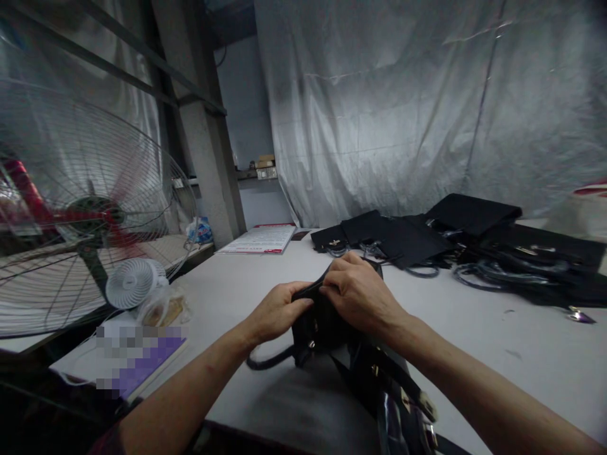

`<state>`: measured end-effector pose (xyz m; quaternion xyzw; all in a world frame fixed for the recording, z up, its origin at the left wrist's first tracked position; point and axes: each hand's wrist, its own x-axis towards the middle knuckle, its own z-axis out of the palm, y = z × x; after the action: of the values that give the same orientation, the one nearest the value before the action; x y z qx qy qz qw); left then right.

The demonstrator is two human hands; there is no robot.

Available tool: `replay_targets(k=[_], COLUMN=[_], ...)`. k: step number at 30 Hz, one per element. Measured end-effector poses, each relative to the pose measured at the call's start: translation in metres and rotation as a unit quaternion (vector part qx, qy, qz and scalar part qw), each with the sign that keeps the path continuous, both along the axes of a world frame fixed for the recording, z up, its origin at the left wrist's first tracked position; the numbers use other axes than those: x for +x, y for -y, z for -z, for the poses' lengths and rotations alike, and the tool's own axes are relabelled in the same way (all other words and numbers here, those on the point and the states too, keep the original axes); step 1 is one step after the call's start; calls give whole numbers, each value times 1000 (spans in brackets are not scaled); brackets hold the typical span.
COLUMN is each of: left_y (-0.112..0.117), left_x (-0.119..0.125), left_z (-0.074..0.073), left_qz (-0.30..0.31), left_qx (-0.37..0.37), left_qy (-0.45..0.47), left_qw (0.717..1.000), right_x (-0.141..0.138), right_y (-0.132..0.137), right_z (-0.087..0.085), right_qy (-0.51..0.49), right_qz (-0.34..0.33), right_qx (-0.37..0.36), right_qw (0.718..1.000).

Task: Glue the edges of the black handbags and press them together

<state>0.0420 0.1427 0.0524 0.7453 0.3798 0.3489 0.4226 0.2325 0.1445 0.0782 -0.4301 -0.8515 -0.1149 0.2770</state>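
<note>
A black handbag (pixel 327 332) with straps and metal buckles lies on the white table (pixel 521 366) right in front of me. My left hand (pixel 277 313) is closed on the bag's upper left edge. My right hand (pixel 363 291) pinches the same top edge from the right, fingers curled over it. The bag's handle loops out to the left below my left hand. A dark strap with buckles (pixel 408 404) trails toward the near edge under my right forearm.
A pile of black bags (pixel 474 246) lies at the back right of the table. A big spinning fan (pixel 71 215) and a small white fan (pixel 133 282) stand at the left. A purple booklet (pixel 142 373) and a printed sheet (pixel 260 240) lie nearby.
</note>
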Motion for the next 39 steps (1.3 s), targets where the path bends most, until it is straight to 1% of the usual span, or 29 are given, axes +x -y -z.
replay_targets(k=[4,18,20,23,25,30,32,35,39], left_y=[2,4,2,0,-1,-1,1,3,5], left_x=[1,2,5,10,11,4,2,2,3], left_z=[-1,-1,-2,-4,-6,-6,-6,-6,-6], left_qz=[-10,-24,-40,-91,-118,-158,-154,-143,-143], left_qx=[15,29,52,114,144,181,177,174,171], left_qy=[-6,-32,-55,-92,-107,-132,-131,-130,-136], left_qw=[1000,999,996,985,977,962,963,965,965], right_x=[-3,-6,-8,-10,-9,9,18,29,32], right_y=[-1,-2,-3,-2,-1,-1,-5,-12,-19], right_z=[3,9,11,11,7,-7,-10,-10,-9], right_qy=[10,-2,0,-2,-1,11,13,10,-4], right_qz=[18,39,48,51,41,29,20,-2,1], right_qx=[26,38,50,67,56,-28,-38,-37,-32], right_qw=[999,999,998,996,998,999,999,999,999])
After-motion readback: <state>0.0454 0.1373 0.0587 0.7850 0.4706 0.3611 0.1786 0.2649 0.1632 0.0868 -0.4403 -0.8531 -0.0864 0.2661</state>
